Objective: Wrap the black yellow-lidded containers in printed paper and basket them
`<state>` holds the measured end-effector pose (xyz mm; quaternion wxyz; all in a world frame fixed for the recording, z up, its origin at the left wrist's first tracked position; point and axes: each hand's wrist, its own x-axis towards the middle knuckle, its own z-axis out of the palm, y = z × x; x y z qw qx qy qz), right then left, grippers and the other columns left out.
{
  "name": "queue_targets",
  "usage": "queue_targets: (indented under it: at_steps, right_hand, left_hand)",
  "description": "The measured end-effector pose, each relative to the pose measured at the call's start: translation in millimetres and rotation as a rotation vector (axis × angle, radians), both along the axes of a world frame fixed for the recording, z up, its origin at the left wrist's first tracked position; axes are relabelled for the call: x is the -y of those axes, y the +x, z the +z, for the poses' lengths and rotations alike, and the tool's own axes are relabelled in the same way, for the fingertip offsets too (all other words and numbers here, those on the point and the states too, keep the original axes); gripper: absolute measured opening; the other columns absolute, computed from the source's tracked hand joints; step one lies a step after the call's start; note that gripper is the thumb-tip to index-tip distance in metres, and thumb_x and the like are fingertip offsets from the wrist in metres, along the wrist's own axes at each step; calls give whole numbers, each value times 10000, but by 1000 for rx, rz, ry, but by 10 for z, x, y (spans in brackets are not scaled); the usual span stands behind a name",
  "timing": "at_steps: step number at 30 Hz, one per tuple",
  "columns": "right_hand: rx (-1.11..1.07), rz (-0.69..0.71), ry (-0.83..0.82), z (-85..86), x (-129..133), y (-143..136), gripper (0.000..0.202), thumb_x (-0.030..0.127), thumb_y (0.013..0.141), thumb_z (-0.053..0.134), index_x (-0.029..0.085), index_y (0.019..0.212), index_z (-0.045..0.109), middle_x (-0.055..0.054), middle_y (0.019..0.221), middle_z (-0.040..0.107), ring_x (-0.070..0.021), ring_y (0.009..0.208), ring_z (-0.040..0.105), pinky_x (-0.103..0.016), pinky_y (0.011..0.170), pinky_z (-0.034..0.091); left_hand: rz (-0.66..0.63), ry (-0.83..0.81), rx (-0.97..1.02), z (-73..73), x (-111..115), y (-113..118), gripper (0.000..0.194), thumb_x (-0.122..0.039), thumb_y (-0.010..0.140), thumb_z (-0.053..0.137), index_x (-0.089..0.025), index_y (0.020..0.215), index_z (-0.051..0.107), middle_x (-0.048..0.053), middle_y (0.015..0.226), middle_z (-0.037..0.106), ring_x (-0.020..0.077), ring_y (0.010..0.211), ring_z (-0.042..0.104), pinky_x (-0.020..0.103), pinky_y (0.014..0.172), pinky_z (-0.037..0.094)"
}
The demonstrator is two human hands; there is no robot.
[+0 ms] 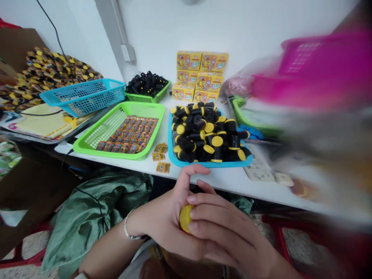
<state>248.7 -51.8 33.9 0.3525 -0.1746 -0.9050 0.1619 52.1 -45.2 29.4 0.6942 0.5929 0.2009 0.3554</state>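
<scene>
Close to my body, in front of the table edge, my two hands meet around a round yellow cap [186, 219]. My left hand [167, 223] is wrapped about it, with the index finger curled upward. The fingers of my right hand [228, 228] lie over the cap and press against its side. Anything below the cap is hidden by my hands. Beyond them stands a blue basket [209, 164] heaped with small black canisters [196, 145] that have yellow lids. Several small printed packets [163, 167] lie left of this basket.
A green basket [87, 143] holds rows of wrapped pieces. Behind it are a blue basket [84, 99] and a green basket of black parts [148, 83]. Yellow boxes [200, 75] stand stacked by the wall. Pink baskets [314, 73] and blurred plastic fill the right. Green sacking [84, 217] hangs below.
</scene>
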Motion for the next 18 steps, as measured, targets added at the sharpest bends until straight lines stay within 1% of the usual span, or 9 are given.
queue_targets:
  at_steps: [3,5,7,10,11,13,15,16,18]
  right_hand:
    - [-14,-16,4,6,-11,-15,413,198,1031,476,278,1435,448,-7,1265,742,-204,1354,584,-387,1260,338]
    - [2,-16,46,-8,-25,-31,401,202,1012,519,258,1407,480,-16,1236,752,-211,1350,588,-376,1264,332]
    - [24,-19,67,-23,-33,-42,431,222,1013,529,259,1436,456,-22,1231,749,-220,1361,576,-383,1250,365]
    - [12,-41,38,-44,-32,-40,499,248,1034,490,277,1515,361,-42,1282,718,-223,1395,539,-368,1190,462]
    - [-5,-41,35,-51,-30,-38,505,244,1036,480,267,1524,353,-55,1290,710,-227,1400,535,-357,1170,486]
    - [-27,-36,31,-63,-30,-37,501,225,1032,483,243,1520,372,-77,1293,702,-234,1403,531,-349,1157,499]
    - [-39,-29,25,-66,-36,-44,506,215,1025,500,244,1516,386,-82,1279,709,-239,1389,548,-363,1139,518]
    - [-41,-28,14,-63,-41,-51,523,221,1022,512,264,1525,376,-75,1265,719,-243,1373,564,-377,1123,534]
    - [-40,-16,-10,-50,-55,-63,575,255,1019,536,320,1552,330,-47,1228,746,-250,1331,605,-399,1080,572]
  left_hand:
    - [6,-73,5,38,3,-8,846,-53,691,751,-349,1374,348,-36,845,666,164,754,703,273,713,549]
    - [-20,-134,18,76,6,1,852,-21,696,715,-346,1374,312,-48,810,637,131,675,661,218,618,498]
    - [-12,-164,51,110,5,26,866,11,679,693,-343,1348,274,-55,836,612,84,618,597,166,557,429]
    - [64,-133,82,139,-4,77,845,44,644,685,-338,1272,268,-60,895,587,40,603,530,127,538,382]
    - [90,-119,84,141,-5,89,836,50,642,679,-337,1259,267,-67,888,582,33,595,517,120,532,373]
    - [117,-99,87,136,-3,96,811,53,650,650,-331,1253,266,-94,804,551,27,553,479,112,505,345]
    - [114,-105,58,130,6,80,793,36,660,650,-320,1266,282,-113,724,509,31,514,446,113,473,326]
    - [105,-109,33,129,11,66,792,19,667,665,-314,1285,298,-117,692,497,38,504,447,116,466,337]
    - [87,-89,-20,139,13,41,803,-31,685,707,-312,1343,341,-118,635,517,67,500,493,140,476,417]
